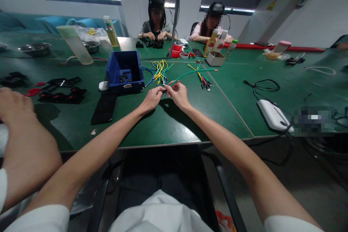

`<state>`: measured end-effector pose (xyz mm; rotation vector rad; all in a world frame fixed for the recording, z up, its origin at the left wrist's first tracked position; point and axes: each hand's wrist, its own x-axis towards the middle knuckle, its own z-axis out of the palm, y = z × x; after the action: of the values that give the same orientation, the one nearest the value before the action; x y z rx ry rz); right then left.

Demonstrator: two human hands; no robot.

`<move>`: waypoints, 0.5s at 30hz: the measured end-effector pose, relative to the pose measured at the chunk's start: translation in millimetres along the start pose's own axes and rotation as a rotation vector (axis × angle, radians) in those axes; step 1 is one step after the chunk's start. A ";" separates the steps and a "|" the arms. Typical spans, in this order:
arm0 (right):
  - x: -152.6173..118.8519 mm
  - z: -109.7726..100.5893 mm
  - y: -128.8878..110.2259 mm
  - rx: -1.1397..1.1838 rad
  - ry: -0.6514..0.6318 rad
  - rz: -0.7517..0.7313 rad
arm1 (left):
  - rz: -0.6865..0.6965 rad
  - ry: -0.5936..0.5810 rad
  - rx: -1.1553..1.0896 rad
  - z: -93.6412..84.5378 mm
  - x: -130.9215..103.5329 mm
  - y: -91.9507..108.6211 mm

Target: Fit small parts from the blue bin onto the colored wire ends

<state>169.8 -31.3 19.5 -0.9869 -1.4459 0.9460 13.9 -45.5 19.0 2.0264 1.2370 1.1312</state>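
Observation:
My right hand (178, 94) is closed around one end of a green wire (190, 75), whose other end with bare copper sticks out to the right. Pinched in my left hand (152, 98) is a small black piece (164, 91) at the wire's near end; whether it is on the wire I cannot tell. Just beyond my hands lies a bundle of yellow, green and blue wires (160, 70) with metal ends. A second bundle of wires (203, 79), with black and red sleeves near their terminals, lies to the right. A blue bin (125, 87) with small black parts stands left of my hands.
A black phone (103, 108) and a white earbud case (103, 86) lie near the bin. A white power bank (274, 115) with black cables is on the right. Another person's arm (25, 152) reaches in at left. Two people sit across the green table (152, 130).

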 end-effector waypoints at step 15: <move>1.7 14.8 19.7 -0.101 0.225 0.110 | -0.030 -0.061 -0.069 3.0 0.4 -7.0</move>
<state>156.4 -23.5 0.2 -1.2182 -1.2704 0.8174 13.2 -41.9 12.3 1.9702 1.1791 1.0754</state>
